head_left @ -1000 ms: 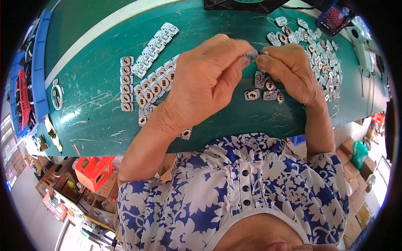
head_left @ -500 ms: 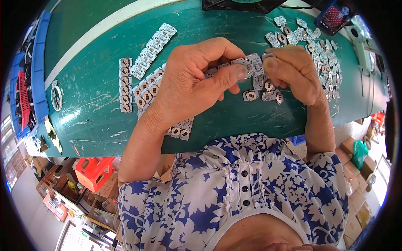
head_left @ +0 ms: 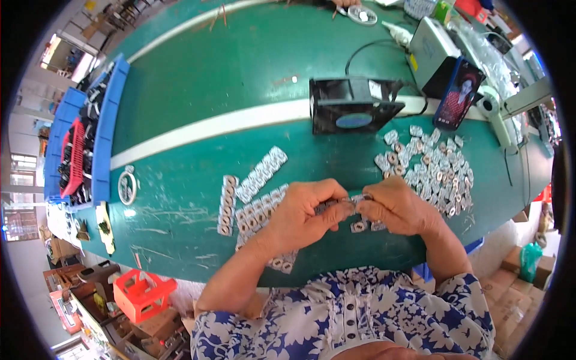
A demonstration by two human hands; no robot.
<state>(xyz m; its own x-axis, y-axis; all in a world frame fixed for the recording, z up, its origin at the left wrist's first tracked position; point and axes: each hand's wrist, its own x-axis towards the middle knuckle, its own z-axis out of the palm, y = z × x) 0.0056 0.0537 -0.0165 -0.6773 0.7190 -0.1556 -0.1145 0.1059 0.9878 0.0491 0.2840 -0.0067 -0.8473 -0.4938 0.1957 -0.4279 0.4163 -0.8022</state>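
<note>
My left hand is closed, thumb and fingers pinching a short strip of small white circuit boards. At the strip's right end my right hand is closed too, thumb against curled forefinger; the fingers cover most of the strip. Below the hands lie a few loose small boards with round metal holders. Left of my left hand, joined boards are laid out: an upright row, a slanting strip and a block partly hidden by my wrist.
A pile of small boards covers the green table at right. Behind stand a black fan, a phone and a white box. Blue bins line the left; a red stool stands below.
The view has tilted up, showing more of the table's far side. My hands have drawn together on the strip; the round silver edge seen at my right fingertips is now hidden.
</note>
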